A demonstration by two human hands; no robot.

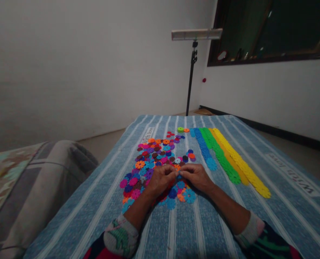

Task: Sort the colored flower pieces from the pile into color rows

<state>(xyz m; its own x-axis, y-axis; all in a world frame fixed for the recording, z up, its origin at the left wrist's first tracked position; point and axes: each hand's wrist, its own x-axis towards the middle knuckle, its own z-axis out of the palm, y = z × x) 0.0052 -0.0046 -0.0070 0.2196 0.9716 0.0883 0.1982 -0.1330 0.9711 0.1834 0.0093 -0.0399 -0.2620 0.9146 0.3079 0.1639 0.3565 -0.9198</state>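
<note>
My left hand [164, 177] and my right hand [196, 175] meet over the pile, thumbs and fingertips pinched together. Between them shows a bit of a blue flower-shaped disc [178, 175], mostly covered by the fingers. Below and around both hands spreads a loose pile of notched plastic discs in pink, purple, orange, brown, red and blue, among them an orange disc [140, 164] and a light blue disc [189, 196]. Part of the pile is hidden behind my left hand and forearm.
Right of the pile lie long overlapping rows: a blue row [202, 145], a green row [221, 158], an orange row [237, 166] and a yellow row [242, 163]. They rest on a striped blue cloth [100, 201]. A lamp stand [191, 79] rises beyond; grey fabric [54, 187] lies left.
</note>
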